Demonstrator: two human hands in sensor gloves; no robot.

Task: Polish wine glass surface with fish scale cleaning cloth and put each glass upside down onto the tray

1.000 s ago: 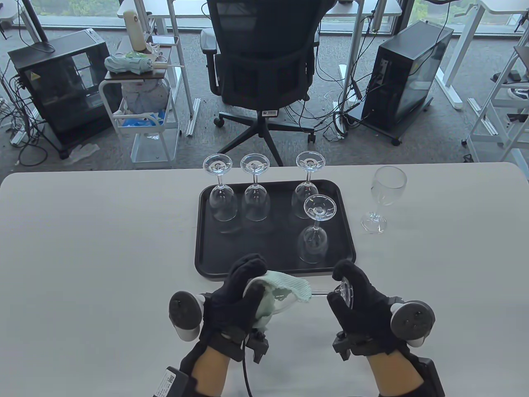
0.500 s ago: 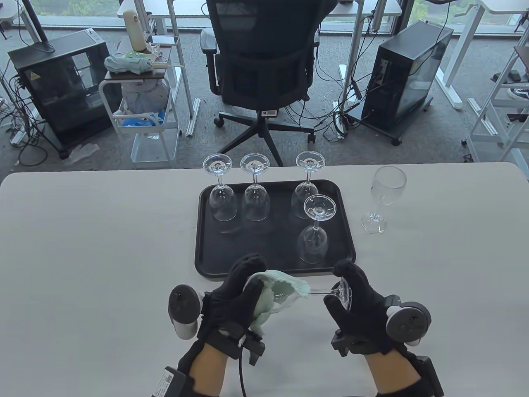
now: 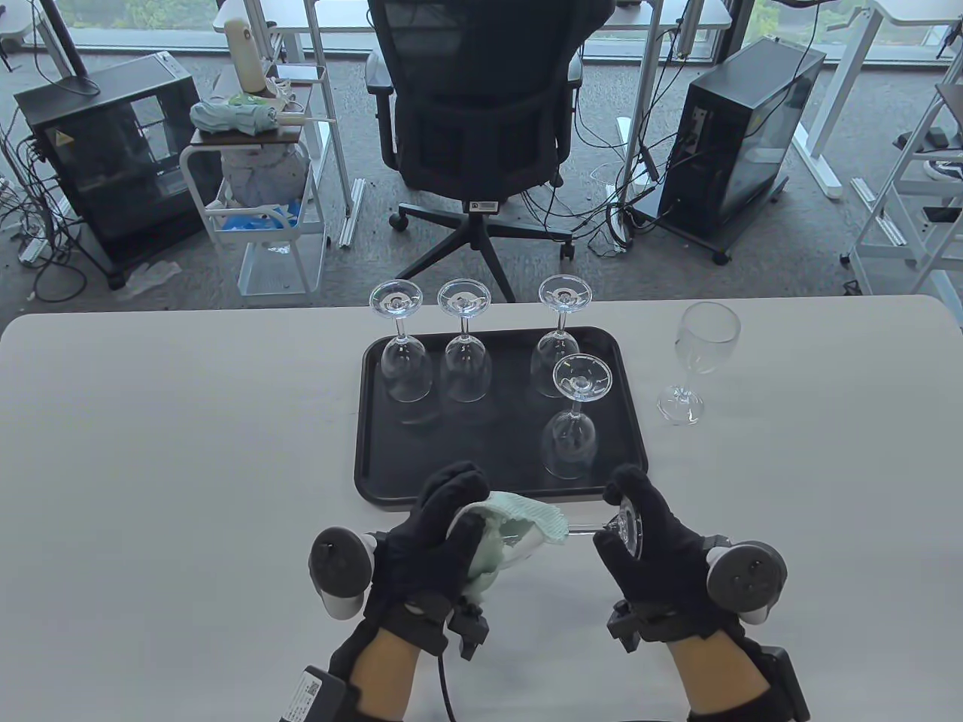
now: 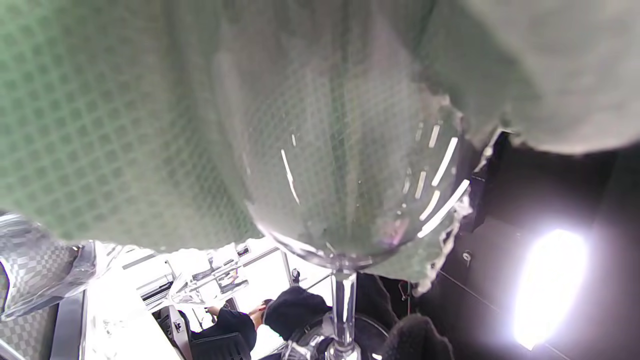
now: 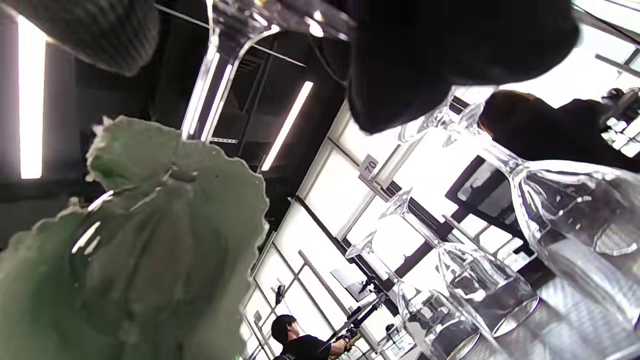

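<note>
A wine glass (image 3: 579,531) lies sideways in the air just in front of the black tray (image 3: 369,451). My left hand (image 3: 444,526) wraps the pale green cloth (image 3: 527,519) around its bowl (image 4: 350,200). My right hand (image 3: 639,526) grips the glass's foot (image 3: 630,526), with the stem (image 5: 205,95) running between the hands. Several glasses stand upside down on the tray (image 3: 572,421). One upright glass (image 3: 700,353) stands on the table to the tray's right.
The white table (image 3: 150,451) stretches wide on both sides of the tray. Beyond its far edge stand an office chair (image 3: 474,113), a white trolley (image 3: 256,188) and two black computer cases (image 3: 737,135).
Both hands have shifted slightly around the glass; the left fingers have worked the cloth a little over the bowl. Glass and tray stay in place.
</note>
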